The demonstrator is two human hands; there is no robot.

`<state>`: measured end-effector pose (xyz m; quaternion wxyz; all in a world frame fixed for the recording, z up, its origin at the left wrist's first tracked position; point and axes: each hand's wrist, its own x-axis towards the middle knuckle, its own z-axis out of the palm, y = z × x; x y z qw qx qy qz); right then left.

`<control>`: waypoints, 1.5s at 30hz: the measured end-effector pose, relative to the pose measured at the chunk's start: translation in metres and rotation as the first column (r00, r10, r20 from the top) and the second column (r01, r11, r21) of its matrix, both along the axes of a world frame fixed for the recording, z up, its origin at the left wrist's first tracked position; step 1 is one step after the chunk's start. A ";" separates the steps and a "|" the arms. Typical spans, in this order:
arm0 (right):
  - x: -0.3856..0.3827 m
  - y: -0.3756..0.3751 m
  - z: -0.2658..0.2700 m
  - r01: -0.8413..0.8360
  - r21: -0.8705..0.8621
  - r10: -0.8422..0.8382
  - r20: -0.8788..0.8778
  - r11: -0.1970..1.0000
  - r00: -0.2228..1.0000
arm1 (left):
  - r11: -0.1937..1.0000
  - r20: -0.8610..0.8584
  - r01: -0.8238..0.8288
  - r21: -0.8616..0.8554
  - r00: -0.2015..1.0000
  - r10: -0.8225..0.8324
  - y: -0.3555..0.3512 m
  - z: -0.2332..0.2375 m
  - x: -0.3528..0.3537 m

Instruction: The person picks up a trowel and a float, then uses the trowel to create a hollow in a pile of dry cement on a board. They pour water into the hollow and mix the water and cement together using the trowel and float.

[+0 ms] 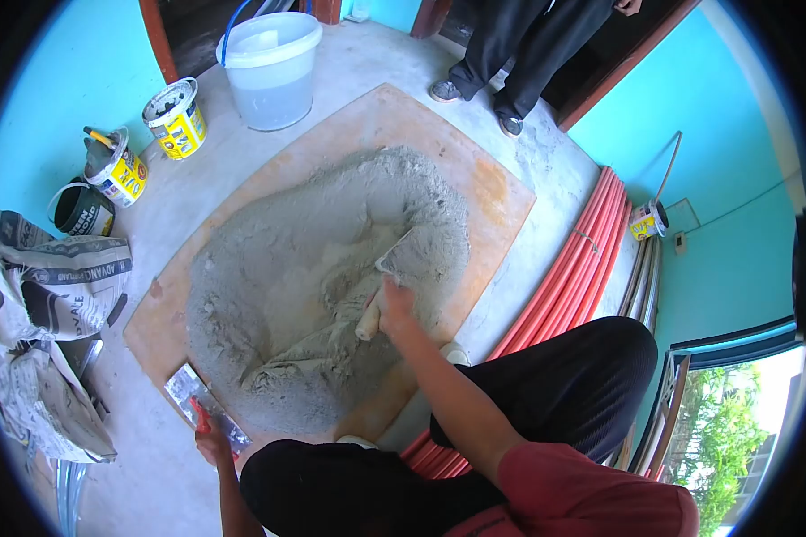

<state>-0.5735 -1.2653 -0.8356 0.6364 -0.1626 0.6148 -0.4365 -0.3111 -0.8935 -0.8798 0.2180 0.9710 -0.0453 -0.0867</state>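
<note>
A ring of grey mortar (278, 233) with wet mix in its middle lies on a brown board (488, 183). My right hand (394, 304) is wrapped round the wooden handle of a pointed trowel (405, 255), whose blade rests in the mortar on the right side of the heap. At the board's lower left corner my left hand (212, 440) grips the red handle of a flat rectangular trowel (188, 387). That blade lies beside the mortar's lower left edge, over the edge of the board.
A large water bucket (273, 85), small yellow buckets (179, 130) and cement bags (58, 277) line the left and back. Another person in dark trousers (519, 45) stands behind the board. Red pipes (573, 259) lie at the right.
</note>
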 end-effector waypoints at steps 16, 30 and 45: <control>0.080 -0.048 -0.046 -0.008 -0.028 0.005 -0.103 1.000 0.995 | 0.999 -0.018 -0.037 0.022 0.999 0.038 -0.008 0.009 -0.003; 0.126 -0.070 -0.048 -0.042 -0.025 0.030 -0.359 0.999 0.933 | 0.998 -0.014 -0.045 0.041 0.999 0.046 -0.010 0.010 -0.004; 0.125 -0.023 -0.041 -0.431 0.014 0.418 -0.272 0.902 0.867 | 0.992 -0.024 -0.086 0.087 0.996 0.088 -0.009 0.009 -0.004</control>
